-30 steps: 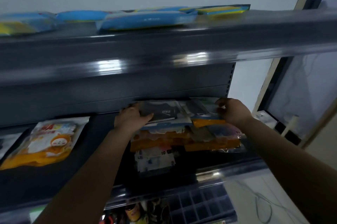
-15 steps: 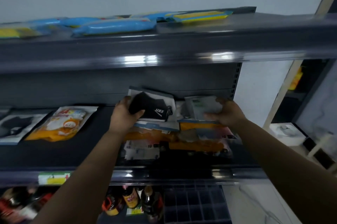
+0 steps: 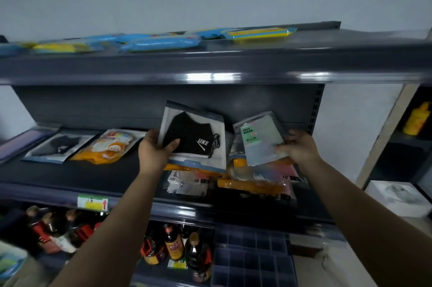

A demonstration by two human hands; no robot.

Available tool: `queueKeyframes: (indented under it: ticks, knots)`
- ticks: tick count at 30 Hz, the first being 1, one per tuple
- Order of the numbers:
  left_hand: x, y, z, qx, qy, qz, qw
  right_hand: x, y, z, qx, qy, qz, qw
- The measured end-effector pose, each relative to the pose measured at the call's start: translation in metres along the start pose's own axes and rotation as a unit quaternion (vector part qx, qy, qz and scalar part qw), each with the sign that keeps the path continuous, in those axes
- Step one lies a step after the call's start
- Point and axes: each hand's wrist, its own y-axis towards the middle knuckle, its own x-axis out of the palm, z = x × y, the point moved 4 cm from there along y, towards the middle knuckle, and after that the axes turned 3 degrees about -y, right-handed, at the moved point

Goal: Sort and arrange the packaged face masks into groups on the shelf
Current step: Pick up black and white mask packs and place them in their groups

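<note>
My left hand (image 3: 156, 149) grips a packaged black mask with a white logo (image 3: 194, 136), tilted up above the pile. In my right hand (image 3: 299, 149) is a pale grey-green pack labelled FACE MASK (image 3: 260, 138), also raised. Beneath both lies a mixed pile of mask packs (image 3: 252, 181), orange, pink and clear, on the right half of the dark middle shelf (image 3: 98, 177). Further left on that shelf lie an orange cartoon pack (image 3: 108, 146) and a black mask pack (image 3: 58, 146), side by side.
The top shelf (image 3: 233, 62) carries several blue and yellow packs (image 3: 161, 42). Below the middle shelf stand sauce bottles (image 3: 175, 244) and a dark gridded crate (image 3: 252, 254). A price tag (image 3: 93, 202) sits on the shelf lip. A white box (image 3: 402, 195) lies at right.
Both hands have lifted their packs off the pile: the black mask pack and the grey-green pack now stand tilted up. The view has dropped, showing the bottles below.
</note>
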Motion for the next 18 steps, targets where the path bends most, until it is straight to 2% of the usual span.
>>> queueKeyframes:
  ticks: [3,9,18]
  knots:
    - [-0.012,-0.007,-0.004,-0.002,-0.070,0.025,0.997,0.007,-0.008,-0.009,-0.039,0.067,-0.023,0.997]
    - [-0.057,-0.016,-0.012,0.002,-0.109,0.100,0.989,0.039,-0.023,-0.027,-0.096,0.133,-0.070,0.984]
    - [-0.165,-0.029,-0.028,0.007,-0.131,0.181,0.975,0.157,-0.073,-0.067,-0.103,0.200,-0.169,0.960]
